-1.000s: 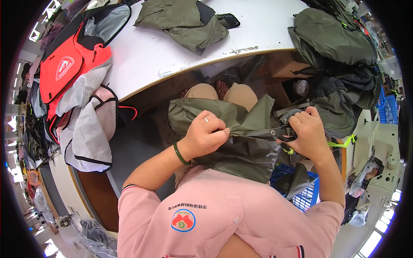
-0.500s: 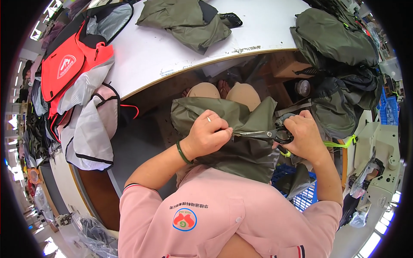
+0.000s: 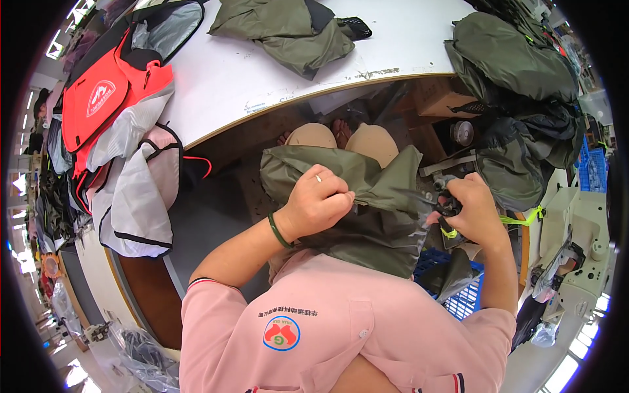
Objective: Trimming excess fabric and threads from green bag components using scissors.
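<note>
Across my lap lies an olive-green fabric piece (image 3: 341,236), creased and bunched. My left hand (image 3: 319,202) is closed, pinching a fold of it near the middle. My right hand (image 3: 473,203) grips a pair of black-handled scissors (image 3: 448,204), held just right of the cloth. Their blades point left toward my left hand and are blurred by motion, so I cannot tell how far apart they are. A gap lies between the blade tips and the left fingers.
Ahead stands a white table (image 3: 216,85) with a curved edge and an olive garment (image 3: 288,33) on it. Red and grey bags (image 3: 108,105) hang at the left. More olive pieces (image 3: 511,59) are piled right, above a sewing machine (image 3: 576,236). A blue basket (image 3: 462,298) sits beside me.
My right hand has drawn the scissors to the right, away from my left fingers and the pinched cloth. The left hand has stayed almost in place.
</note>
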`<move>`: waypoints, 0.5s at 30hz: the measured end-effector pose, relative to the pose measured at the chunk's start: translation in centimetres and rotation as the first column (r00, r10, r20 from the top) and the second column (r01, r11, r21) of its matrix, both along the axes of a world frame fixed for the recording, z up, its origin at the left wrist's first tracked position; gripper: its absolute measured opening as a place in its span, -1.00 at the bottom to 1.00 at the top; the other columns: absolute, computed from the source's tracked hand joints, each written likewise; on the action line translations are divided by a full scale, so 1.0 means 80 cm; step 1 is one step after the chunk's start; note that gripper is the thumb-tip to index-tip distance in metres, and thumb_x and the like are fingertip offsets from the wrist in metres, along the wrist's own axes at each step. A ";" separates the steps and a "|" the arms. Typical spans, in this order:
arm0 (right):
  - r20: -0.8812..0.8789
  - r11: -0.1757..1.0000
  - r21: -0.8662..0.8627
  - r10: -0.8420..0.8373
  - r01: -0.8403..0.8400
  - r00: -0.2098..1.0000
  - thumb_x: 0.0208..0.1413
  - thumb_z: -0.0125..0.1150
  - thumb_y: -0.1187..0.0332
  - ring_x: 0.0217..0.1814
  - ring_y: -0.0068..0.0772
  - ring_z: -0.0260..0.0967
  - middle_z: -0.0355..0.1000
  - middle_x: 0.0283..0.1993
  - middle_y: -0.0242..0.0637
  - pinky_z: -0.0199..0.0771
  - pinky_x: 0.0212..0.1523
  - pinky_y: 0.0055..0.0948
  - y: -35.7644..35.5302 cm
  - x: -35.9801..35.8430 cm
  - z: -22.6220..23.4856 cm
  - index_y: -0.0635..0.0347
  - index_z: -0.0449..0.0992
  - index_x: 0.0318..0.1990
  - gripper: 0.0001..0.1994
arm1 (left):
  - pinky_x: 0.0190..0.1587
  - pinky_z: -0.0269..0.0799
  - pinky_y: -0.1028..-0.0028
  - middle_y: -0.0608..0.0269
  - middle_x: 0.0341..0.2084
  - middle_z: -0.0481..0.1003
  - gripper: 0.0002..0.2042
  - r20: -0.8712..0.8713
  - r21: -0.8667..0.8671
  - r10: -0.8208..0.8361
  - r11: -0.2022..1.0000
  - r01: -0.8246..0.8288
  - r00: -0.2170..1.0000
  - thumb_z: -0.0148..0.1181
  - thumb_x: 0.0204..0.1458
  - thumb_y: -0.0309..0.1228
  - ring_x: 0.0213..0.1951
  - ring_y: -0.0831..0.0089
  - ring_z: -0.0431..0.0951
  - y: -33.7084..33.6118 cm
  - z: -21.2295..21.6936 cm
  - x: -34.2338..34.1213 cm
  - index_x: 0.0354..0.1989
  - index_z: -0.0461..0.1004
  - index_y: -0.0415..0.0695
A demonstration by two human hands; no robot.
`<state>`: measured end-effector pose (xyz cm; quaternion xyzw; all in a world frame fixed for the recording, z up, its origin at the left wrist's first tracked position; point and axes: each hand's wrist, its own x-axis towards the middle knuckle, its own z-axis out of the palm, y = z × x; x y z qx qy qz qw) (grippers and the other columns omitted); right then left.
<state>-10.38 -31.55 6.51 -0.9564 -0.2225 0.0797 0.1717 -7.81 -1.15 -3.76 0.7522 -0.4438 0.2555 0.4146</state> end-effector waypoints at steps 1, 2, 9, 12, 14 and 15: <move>0.036 0.991 0.126 -0.041 0.036 0.999 -0.45 0.61 0.14 -0.41 -0.08 0.25 0.31 -0.53 -0.26 0.25 -0.22 -0.26 0.010 0.001 0.001 0.20 0.34 -0.54 -0.50 | -0.41 0.31 0.35 0.30 -0.47 0.42 -0.79 -0.001 0.003 0.010 1.000 -0.010 1.000 0.36 -0.25 -0.65 -0.49 0.30 0.38 0.000 0.001 0.001 -0.48 0.45 -0.13; 0.064 0.966 0.250 -0.086 0.067 0.994 -0.46 0.62 0.16 -0.39 -0.06 0.23 0.29 -0.52 -0.26 0.25 -0.24 -0.24 0.023 0.000 0.003 0.20 0.34 -0.53 -0.50 | -0.41 0.31 0.35 0.30 -0.47 0.42 -0.79 -0.002 0.002 0.012 1.000 -0.012 1.000 0.36 -0.25 -0.65 -0.49 0.30 0.38 -0.001 0.003 0.000 -0.48 0.45 -0.13; 0.154 0.963 0.238 0.089 -0.125 0.984 -0.21 0.42 0.40 -0.41 -0.11 0.34 0.39 -0.49 -0.24 0.29 -0.15 -0.27 0.072 0.012 -0.047 0.19 0.34 -0.52 -0.73 | -0.20 0.33 0.32 0.29 -0.38 0.45 -0.83 -0.319 0.293 -0.035 0.947 0.134 0.947 0.37 -0.10 -0.46 -0.32 0.27 0.46 0.029 0.027 0.019 -0.37 0.48 -0.11; 0.037 0.959 0.282 0.031 -0.040 0.999 -0.23 0.37 0.48 -0.40 -0.08 0.33 0.40 -0.49 -0.22 0.32 -0.22 -0.27 0.067 0.014 -0.048 0.20 0.38 -0.51 -0.79 | -0.16 0.34 0.32 0.28 -0.34 0.49 -0.82 -0.370 0.392 0.067 0.915 0.091 0.927 0.38 -0.07 -0.37 -0.25 0.25 0.48 0.061 0.020 0.024 -0.35 0.51 -0.10; -0.030 0.952 0.306 0.007 0.002 1.000 -0.25 0.37 0.51 -0.37 -0.06 0.32 0.42 -0.49 -0.21 0.34 -0.27 -0.25 0.065 0.014 -0.048 0.20 0.43 -0.49 -0.81 | -0.15 0.34 0.32 0.29 -0.34 0.49 -0.84 -0.377 0.368 0.077 0.927 0.072 0.923 0.38 -0.07 -0.37 -0.25 0.26 0.48 0.072 0.020 0.026 -0.36 0.51 -0.08; -0.032 0.954 0.300 0.017 -0.007 0.999 -0.21 0.44 0.43 -0.35 -0.07 0.26 0.34 -0.51 -0.19 0.29 -0.33 -0.27 0.060 0.014 -0.055 0.23 0.35 -0.50 -0.72 | -0.16 0.36 0.32 0.29 -0.35 0.49 -0.86 -0.378 0.383 0.092 0.921 0.065 0.921 0.36 -0.04 -0.37 -0.26 0.24 0.49 0.074 0.026 0.027 -0.36 0.53 -0.08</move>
